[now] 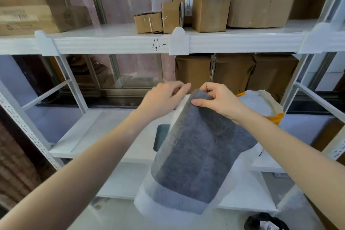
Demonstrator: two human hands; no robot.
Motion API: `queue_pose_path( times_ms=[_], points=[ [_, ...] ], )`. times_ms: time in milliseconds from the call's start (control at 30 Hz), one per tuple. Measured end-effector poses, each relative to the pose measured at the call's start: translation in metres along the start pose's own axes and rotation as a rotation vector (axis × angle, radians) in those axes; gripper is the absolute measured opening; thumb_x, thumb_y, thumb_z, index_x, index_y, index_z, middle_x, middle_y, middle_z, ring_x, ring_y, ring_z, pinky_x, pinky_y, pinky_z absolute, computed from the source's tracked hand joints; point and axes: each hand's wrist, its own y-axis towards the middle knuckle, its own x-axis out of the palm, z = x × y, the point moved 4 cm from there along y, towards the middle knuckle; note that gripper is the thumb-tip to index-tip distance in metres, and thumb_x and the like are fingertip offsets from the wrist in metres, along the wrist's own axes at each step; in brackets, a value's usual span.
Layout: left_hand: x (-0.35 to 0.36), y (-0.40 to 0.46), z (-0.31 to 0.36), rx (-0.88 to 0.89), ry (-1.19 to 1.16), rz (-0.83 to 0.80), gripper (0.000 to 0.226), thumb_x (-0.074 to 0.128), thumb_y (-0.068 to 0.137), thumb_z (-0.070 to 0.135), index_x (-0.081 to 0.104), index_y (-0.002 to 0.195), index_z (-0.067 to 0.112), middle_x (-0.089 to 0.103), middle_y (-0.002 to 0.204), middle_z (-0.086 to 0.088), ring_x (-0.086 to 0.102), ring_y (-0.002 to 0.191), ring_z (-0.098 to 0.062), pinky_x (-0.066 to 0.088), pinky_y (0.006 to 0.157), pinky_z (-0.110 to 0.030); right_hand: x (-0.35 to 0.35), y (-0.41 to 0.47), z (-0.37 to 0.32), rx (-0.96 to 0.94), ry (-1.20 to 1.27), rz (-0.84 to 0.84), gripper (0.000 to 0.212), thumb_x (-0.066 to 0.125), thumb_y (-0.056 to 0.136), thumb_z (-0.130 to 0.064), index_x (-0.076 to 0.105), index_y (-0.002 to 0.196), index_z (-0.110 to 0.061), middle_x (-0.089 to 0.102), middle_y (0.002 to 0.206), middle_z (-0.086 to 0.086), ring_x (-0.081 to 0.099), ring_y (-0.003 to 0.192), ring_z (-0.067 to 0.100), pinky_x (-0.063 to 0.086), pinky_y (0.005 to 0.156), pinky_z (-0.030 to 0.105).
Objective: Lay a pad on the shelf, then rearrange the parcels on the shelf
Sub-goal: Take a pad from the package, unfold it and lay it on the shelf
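Observation:
A folded grey pad (pixel 194 147) with a white underside hangs in front of the white middle shelf (pixel 93 136), its lower end inside a thin clear plastic bag (pixel 149 205). My right hand (pixel 218 101) pinches the pad's top edge. My left hand (pixel 164 97) grips the white top edge beside it. Several brown cardboard parcels (pixel 211 13) stand on the upper shelf (pixel 112 43), marked "4-". More brown parcels (pixel 235 73) stand at the back right of the middle shelf. A white and orange padded mailer (pixel 261 102) lies behind my right hand.
Stacked cardboard boxes (pixel 37 5) fill the upper left. A dark rounded object (pixel 160 136) lies on the middle shelf, partly hidden by the pad. White shelf uprights (pixel 71 80) frame the bay. A black bag (pixel 265 220) lies on the floor at lower right.

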Motion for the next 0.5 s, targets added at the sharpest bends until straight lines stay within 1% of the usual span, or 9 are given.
queue_pose_path(
  times_ms=[67,133,200,233,267,367,400,433,500],
  points=[
    [0.014,-0.005,0.007,-0.094,-0.256,-0.194,0.049,0.033,0.091,0.063,0.065,0.098,0.026,0.068,0.091,0.006,0.063,0.079,-0.012,0.051,0.078,-0.034,-0.003,0.004,-0.004,-0.025,-0.021,0.036,0.007,0.069,0.082,-0.02,0.063,0.079,-0.02,0.068,0.076,-0.003,0.061,0.063,-0.004,0.046,0.058,0.008],
    [0.019,-0.007,0.013,-0.065,-0.294,-0.29,0.047,0.045,0.087,0.062,0.063,0.103,0.022,0.064,0.087,0.009,0.058,0.077,-0.009,0.043,0.071,-0.023,-0.004,0.008,-0.005,-0.034,-0.023,0.046,0.003,0.067,0.083,-0.015,0.066,0.086,-0.016,0.071,0.082,-0.001,0.063,0.068,-0.002,0.048,0.063,0.008],
    [0.023,-0.005,0.015,-0.024,-0.253,-0.284,0.041,0.061,0.082,0.052,0.06,0.108,0.02,0.06,0.083,0.014,0.054,0.072,0.0,0.038,0.063,-0.013,-0.004,0.01,-0.007,-0.063,-0.035,0.044,0.006,0.067,0.083,-0.013,0.068,0.085,-0.018,0.069,0.082,-0.005,0.062,0.069,-0.006,0.048,0.066,0.007],
    [0.023,-0.004,0.016,-0.009,-0.257,-0.244,0.038,0.066,0.081,0.046,0.06,0.108,0.02,0.061,0.083,0.014,0.054,0.071,0.001,0.038,0.061,-0.011,-0.005,0.011,-0.009,-0.085,-0.05,0.041,0.009,0.068,0.082,-0.013,0.067,0.083,-0.022,0.068,0.082,-0.008,0.062,0.069,-0.008,0.048,0.067,0.007],
    [0.023,-0.003,0.016,-0.005,-0.278,-0.198,0.033,0.068,0.082,0.041,0.061,0.105,0.019,0.063,0.083,0.01,0.056,0.071,0.0,0.039,0.061,-0.012,-0.006,0.011,-0.01,-0.107,-0.068,0.04,0.013,0.068,0.082,-0.013,0.066,0.081,-0.025,0.067,0.081,-0.009,0.06,0.07,-0.008,0.047,0.067,0.007],
    [0.022,0.0,0.013,-0.02,-0.306,-0.095,0.024,0.067,0.084,0.033,0.067,0.093,0.011,0.07,0.082,-0.008,0.064,0.074,-0.022,0.044,0.062,-0.027,-0.014,0.012,-0.009,-0.15,-0.145,0.086,0.015,0.071,0.08,-0.014,0.062,0.083,-0.026,0.061,0.083,-0.008,0.056,0.073,-0.001,0.043,0.067,0.01],
    [0.021,0.001,0.01,-0.02,-0.295,-0.076,0.025,0.066,0.084,0.034,0.068,0.091,0.009,0.071,0.082,-0.012,0.065,0.077,-0.027,0.047,0.063,-0.033,-0.017,0.012,-0.008,-0.149,-0.185,0.114,0.016,0.071,0.079,-0.018,0.06,0.09,-0.023,0.059,0.088,-0.005,0.053,0.077,0.0,0.041,0.068,0.013],
    [0.019,0.002,0.008,-0.019,-0.287,-0.064,0.027,0.066,0.085,0.035,0.069,0.09,0.008,0.071,0.082,-0.014,0.066,0.079,-0.028,0.05,0.065,-0.039,-0.022,0.011,-0.006,-0.134,-0.225,0.127,0.024,0.071,0.079,-0.022,0.058,0.098,-0.02,0.057,0.095,-0.003,0.052,0.082,0.001,0.04,0.07,0.014],
    [0.013,0.003,0.006,-0.018,-0.29,-0.054,0.031,0.065,0.085,0.038,0.07,0.09,0.008,0.072,0.084,-0.014,0.067,0.08,-0.027,0.051,0.069,-0.044,-0.028,0.009,0.003,-0.069,-0.267,0.072,0.044,0.07,0.079,-0.032,0.049,0.116,-0.019,0.054,0.107,-0.002,0.051,0.094,0.005,0.039,0.077,0.016]
  ],
)
